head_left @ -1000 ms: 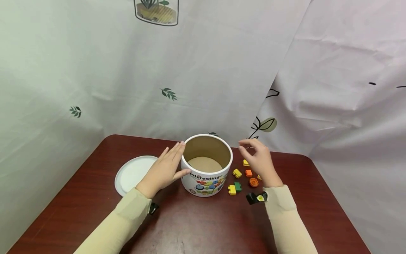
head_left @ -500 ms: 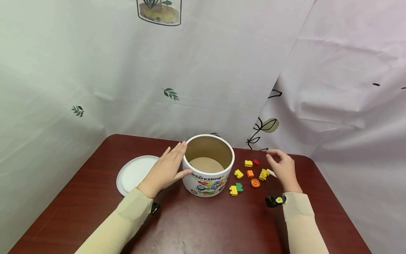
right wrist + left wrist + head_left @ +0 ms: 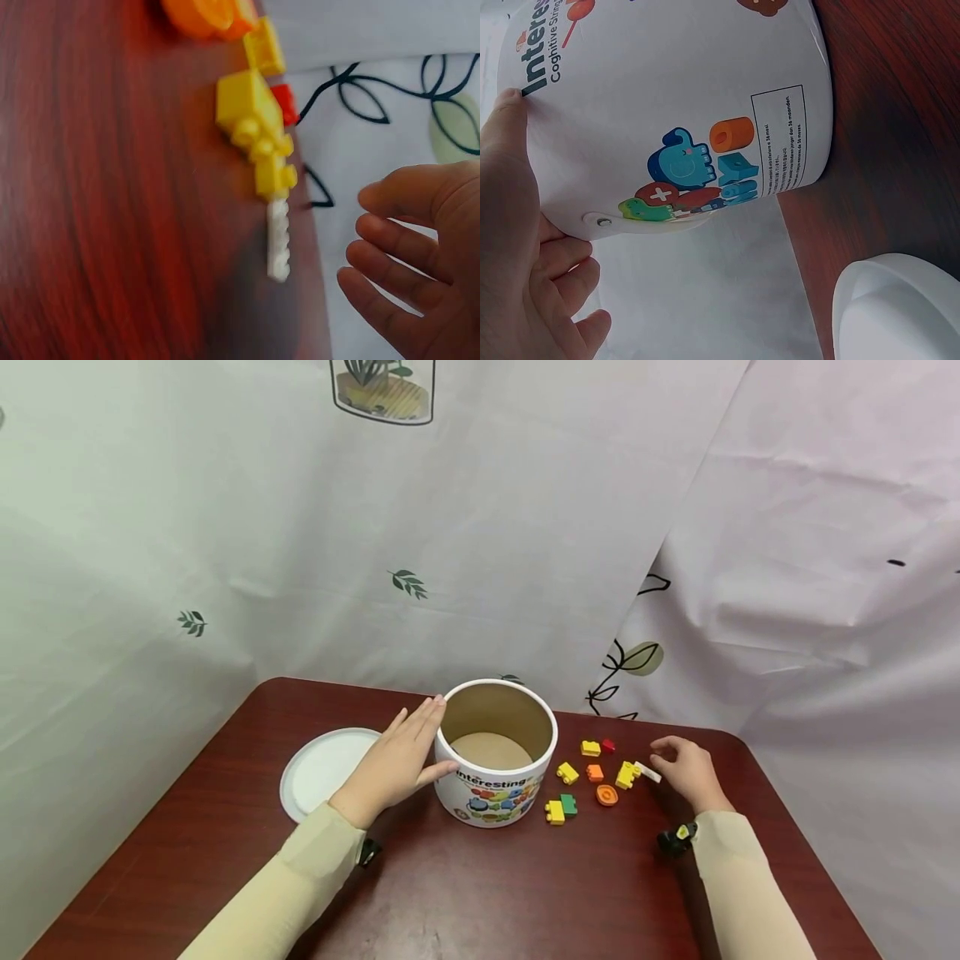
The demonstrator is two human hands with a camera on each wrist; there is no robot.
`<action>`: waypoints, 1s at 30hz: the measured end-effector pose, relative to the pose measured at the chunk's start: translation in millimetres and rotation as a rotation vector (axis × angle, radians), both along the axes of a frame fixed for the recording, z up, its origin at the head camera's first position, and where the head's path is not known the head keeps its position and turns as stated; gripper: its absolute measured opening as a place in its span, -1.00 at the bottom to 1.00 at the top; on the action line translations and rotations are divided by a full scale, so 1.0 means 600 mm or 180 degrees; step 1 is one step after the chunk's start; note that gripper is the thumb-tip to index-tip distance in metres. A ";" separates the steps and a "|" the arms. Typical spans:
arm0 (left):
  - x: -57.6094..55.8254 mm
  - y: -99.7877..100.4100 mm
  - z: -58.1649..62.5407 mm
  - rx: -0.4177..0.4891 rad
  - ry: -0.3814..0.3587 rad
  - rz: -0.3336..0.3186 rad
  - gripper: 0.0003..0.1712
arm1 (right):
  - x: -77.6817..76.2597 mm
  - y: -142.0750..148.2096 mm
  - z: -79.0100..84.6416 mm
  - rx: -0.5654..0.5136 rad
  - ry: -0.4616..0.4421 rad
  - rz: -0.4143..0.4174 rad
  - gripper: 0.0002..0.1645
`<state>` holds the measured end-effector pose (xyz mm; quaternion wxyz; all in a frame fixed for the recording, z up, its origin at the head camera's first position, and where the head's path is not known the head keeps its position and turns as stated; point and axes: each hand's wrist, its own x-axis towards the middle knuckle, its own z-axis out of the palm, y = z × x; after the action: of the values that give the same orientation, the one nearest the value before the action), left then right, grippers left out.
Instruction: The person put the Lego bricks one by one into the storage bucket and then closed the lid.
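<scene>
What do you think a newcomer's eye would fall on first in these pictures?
Most likely the big white tub, standing open on the dark red table, with the left hand touching its side. Next come the bright toy pieces scattered to the tub's right, with the right hand just beyond them. The round white lid lies to the tub's left.

Round white lid with raised rim (image 3: pixel 324 772), lying left of the left hand (image 3: pixel 397 762), partly hidden. Glossy reddish-brown wood-grain table (image 3: pixel 517 893) beneath it, extending past the right hand (image 3: pixel 692 772). Creased whitish cloth-like sheet (image 3: pixel 540 527) hanging beyond both hands; green leaf sprig (image 3: pixel 408 583) printed beyond the left, black-outlined olive leaf (image 3: pixel 642 658) beyond the right.
</scene>
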<state>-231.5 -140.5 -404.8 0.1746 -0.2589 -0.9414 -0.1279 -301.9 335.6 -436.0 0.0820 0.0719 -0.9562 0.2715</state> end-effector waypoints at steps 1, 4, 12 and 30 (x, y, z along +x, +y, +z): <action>0.000 0.000 0.000 -0.0004 -0.0002 -0.0002 0.07 | -0.002 0.003 -0.002 0.0020 -0.0059 0.0022 -0.72; 0.000 0.001 0.001 -0.0009 0.0009 -0.0007 0.07 | -0.009 0.010 -0.008 0.0071 -0.0231 0.0094 -0.72; 0.000 0.003 0.002 0.0011 -0.0016 0.0005 0.07 | -0.022 0.014 -0.022 0.0279 -0.0518 0.0272 -0.71; -0.001 0.001 0.001 0.0018 -0.0045 0.0013 0.07 | -0.027 0.002 -0.021 0.0387 -0.0585 0.0324 -0.87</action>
<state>-231.8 -139.7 -404.2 0.1688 -0.2556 -0.9427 -0.1320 -318.4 336.8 -448.7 -0.0244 0.1000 -0.9695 0.2223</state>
